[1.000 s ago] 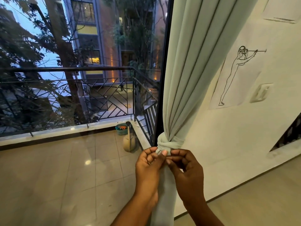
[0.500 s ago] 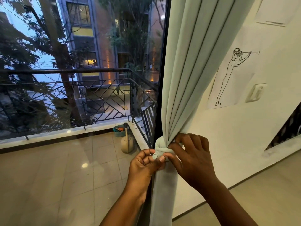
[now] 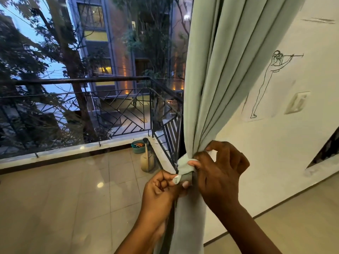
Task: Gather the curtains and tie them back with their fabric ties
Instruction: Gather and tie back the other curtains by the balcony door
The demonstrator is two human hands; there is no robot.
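Beside the window edge: a pale green curtain (image 3: 216, 74) is hanging in gathered folds, narrowing to a bunch at about the height of the hands, then falling straight down between the two forearms.
Fabric tie: a fabric tie (image 3: 184, 166) of the same pale green is wrapping the bunch into a lumpy knot, sitting right between the two hands.
Left hand: the left hand (image 3: 161, 191) is curling into a near fist just below and left of the knot, thumb and forefinger pinching a short end of the tie; a pale tip of cloth is poking out by the thumb.
Right hand: the right hand (image 3: 220, 171) is arching over the right side of the knot, thumb pressing on the tie and bent fingers gripping the gathered curtain behind it.
Wall: a cream wall (image 3: 275, 162) is running off to the right, carrying a line drawing (image 3: 269, 83) of a standing figure holding a long thin object up to the face, and a pale switch plate (image 3: 298, 102) just right of it.
Balcony: beyond the glass, a tiled balcony floor (image 3: 73, 198) is reflecting light, with a dark metal railing (image 3: 91, 107) around it.
Corner of balcony: a small teal basket (image 3: 137, 146) and a beige jug-like container (image 3: 146, 162) are standing close together near the railing.
Outside: trees and a lit building are showing in dusk light.
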